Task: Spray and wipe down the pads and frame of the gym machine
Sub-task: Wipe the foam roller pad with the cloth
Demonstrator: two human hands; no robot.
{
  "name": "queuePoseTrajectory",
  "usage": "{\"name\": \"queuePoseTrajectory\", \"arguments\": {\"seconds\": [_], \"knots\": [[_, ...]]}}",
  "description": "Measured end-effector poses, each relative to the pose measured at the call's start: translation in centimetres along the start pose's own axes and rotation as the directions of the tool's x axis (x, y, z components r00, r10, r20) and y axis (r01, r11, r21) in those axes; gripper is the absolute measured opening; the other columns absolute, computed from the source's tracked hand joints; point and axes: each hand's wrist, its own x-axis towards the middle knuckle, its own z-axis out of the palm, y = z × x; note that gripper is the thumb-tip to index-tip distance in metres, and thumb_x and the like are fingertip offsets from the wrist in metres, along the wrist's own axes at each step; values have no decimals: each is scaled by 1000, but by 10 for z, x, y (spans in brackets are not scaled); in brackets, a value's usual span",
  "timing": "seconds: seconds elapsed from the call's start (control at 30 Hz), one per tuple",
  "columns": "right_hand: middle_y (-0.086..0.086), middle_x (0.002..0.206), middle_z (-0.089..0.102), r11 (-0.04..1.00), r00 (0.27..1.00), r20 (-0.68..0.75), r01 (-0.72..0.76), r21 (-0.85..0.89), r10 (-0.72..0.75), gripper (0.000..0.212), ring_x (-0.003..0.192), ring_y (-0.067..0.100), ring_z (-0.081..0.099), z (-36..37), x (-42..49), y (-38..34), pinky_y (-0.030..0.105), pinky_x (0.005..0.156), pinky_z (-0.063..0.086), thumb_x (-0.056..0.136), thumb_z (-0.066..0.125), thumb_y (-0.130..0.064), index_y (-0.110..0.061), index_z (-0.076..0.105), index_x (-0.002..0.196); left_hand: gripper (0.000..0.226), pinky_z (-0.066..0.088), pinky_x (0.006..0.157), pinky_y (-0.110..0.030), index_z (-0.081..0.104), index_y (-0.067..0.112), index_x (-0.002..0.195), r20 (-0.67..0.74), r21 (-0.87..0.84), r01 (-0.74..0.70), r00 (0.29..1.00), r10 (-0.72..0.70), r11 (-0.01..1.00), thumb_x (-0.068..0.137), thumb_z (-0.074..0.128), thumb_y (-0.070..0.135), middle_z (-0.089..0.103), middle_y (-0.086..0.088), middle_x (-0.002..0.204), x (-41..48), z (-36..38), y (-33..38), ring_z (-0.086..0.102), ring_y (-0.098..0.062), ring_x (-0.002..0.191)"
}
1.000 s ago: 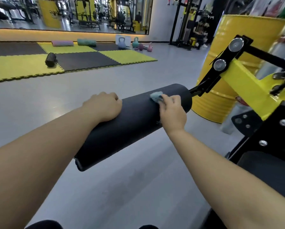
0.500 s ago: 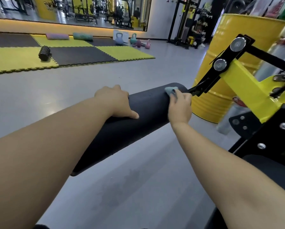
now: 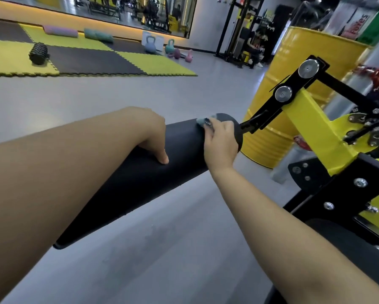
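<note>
A long black roller pad (image 3: 140,183) sticks out to the left from the machine's yellow and black frame (image 3: 316,132). My left hand (image 3: 151,132) grips the top of the pad near its middle, thumb down on the near side. My right hand (image 3: 220,143) holds a small blue-grey cloth (image 3: 202,121) against the pad's far right end, close to the black bracket (image 3: 263,119). Most of the cloth is hidden under my fingers. No spray bottle is in sight.
A yellow drum (image 3: 278,137) stands just behind the pad's right end. The machine's black seat pad (image 3: 348,242) lies at lower right. Yellow and black floor mats (image 3: 96,60) with a foam roller (image 3: 38,53) and kettlebells (image 3: 160,47) lie far left. Grey floor (image 3: 162,249) spreads below.
My right hand has slid the cloth along the pad toward its right end by the bracket. My left hand has shifted right along the pad too.
</note>
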Motion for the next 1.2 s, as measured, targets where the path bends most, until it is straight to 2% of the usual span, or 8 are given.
{"name": "queuePoseTrajectory", "arguments": {"seconds": [0.1, 0.2, 0.37, 0.57, 0.77, 0.97, 1.13, 1.2], "knots": [[5, 97, 51, 961, 961, 33, 275, 8, -275, 23, 76, 16, 53, -5, -9, 7, 26, 58, 39, 93, 54, -30, -24, 66, 112, 70, 39, 74, -32, 50, 16, 125, 2, -2, 2, 1000, -2, 1000, 73, 68, 59, 52, -6, 123, -1, 0, 0, 47, -25, 91], [8, 109, 49, 996, 996, -17, -87, -31, 87, 29, 93, 23, 55, -11, 26, 45, 26, 68, 36, 96, 48, -34, -27, 61, 121, 75, 45, 84, -37, 45, 19, 127, -19, 3, 13, 1000, -13, 1000, 70, 67, 64, 46, -6, 125, -1, 5, -2, 52, -29, 106], [10, 124, 54, 795, 811, -11, -570, 208, 585, 33, 92, 23, 52, -13, 47, 57, 22, 70, 32, 99, 37, -27, -15, 57, 123, 84, 42, 81, -39, 38, 23, 134, -37, 25, 55, 998, -54, 998, 68, 69, 64, 40, -5, 131, 0, 7, 6, 50, -30, 115], [0, 99, 43, 1000, 1000, 12, 27, 11, -27, 27, 76, 11, 43, -3, -2, 17, 26, 67, 39, 96, 48, -33, -27, 61, 119, 86, 41, 79, -38, 38, 23, 135, -33, 9, 49, 998, -49, 999, 67, 72, 62, 40, -5, 133, 0, 5, 7, 49, -30, 118], [8, 112, 44, 948, 950, -47, -311, -68, 309, 30, 85, 23, 52, -13, 23, 22, 24, 69, 31, 99, 41, -31, -13, 61, 114, 84, 40, 74, -35, 41, 23, 133, -67, -5, 66, 996, -66, 998, 67, 69, 66, 41, -4, 131, -8, 9, 5, 52, -29, 114], [6, 100, 51, 950, 946, 89, 312, -10, -310, 23, 73, 20, 53, -12, -24, -3, 29, 60, 43, 92, 57, -27, -21, 66, 112, 76, 48, 80, -36, 42, 20, 129, -175, 49, 52, 984, -43, 997, 71, 68, 61, 41, -5, 123, -21, 24, 11, 47, -28, 112], [7, 118, 46, 971, 974, 9, -226, -83, 227, 26, 95, 30, 55, -22, 19, 35, 29, 68, 33, 98, 43, -27, -15, 60, 114, 40, 41, 68, -33, 50, 21, 120, -278, 60, -33, 959, 48, 998, 86, 59, 40, 44, -1, 119, -33, 35, 18, 46, -25, 105], [8, 116, 47, 976, 976, 44, -210, -60, 213, 25, 93, 28, 55, -18, 11, 13, 29, 67, 31, 99, 41, -27, -10, 56, 109, 49, 38, 68, -31, 51, 26, 124, -266, -23, -59, 963, 51, 998, 81, 62, 49, 48, 1, 120, -35, 25, 4, 52, -24, 106]]}}
